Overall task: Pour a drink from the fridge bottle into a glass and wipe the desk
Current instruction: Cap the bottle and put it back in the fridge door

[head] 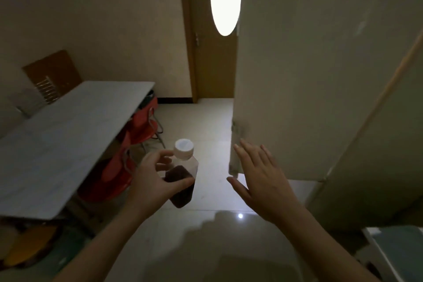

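Bottle (183, 174): clear, white cap, dark drink, tilted | left hand (158, 181) grips it | right hand (263, 181) spread flat

Bottle in left hand, right hand at fridge door.

Left hand (151, 178) grips bottle (183, 181): white cap on, tilted, dark liquid filling the lower part. Right hand (263, 181) flat, fingers spread, at lower edge of open white fridge door (320, 75). Grey tabletop (57, 144) at left, red chairs (142, 126) tucked beneath.

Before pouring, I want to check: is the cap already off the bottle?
No, the white cap sits on the bottle held in the left hand.
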